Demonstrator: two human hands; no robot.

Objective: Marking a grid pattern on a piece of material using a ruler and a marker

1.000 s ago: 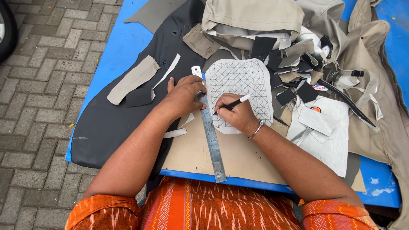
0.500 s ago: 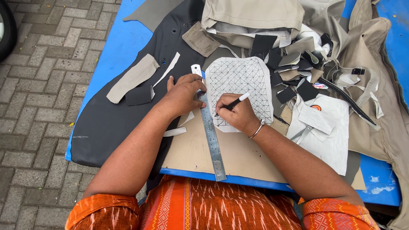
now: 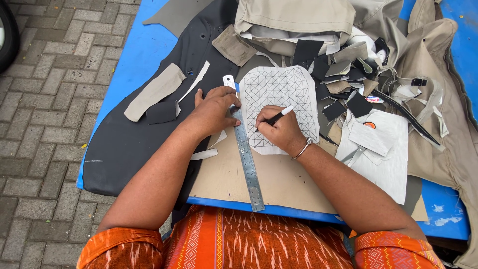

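Your left hand [image 3: 211, 107] lies flat, fingers spread, pressing the steel ruler [image 3: 245, 149] onto the tan board; the ruler looks stiff and slippery, so press mid-length. Right of it, your right hand [image 3: 281, 130] pinches a pen [image 3: 275, 118] over the thin, limp gridded sheet [image 3: 281, 102] on the desk [image 3: 134, 55].

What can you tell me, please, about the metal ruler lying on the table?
The metal ruler is a long, thin, silvery steel strip with fine graduation marks and a rounded far end with a hole. It lies flat, running from the table's near edge away from the person, slightly tilted, over the tan sheet and along the left edge of the white grid-marked piece. The left hand presses on its upper part.
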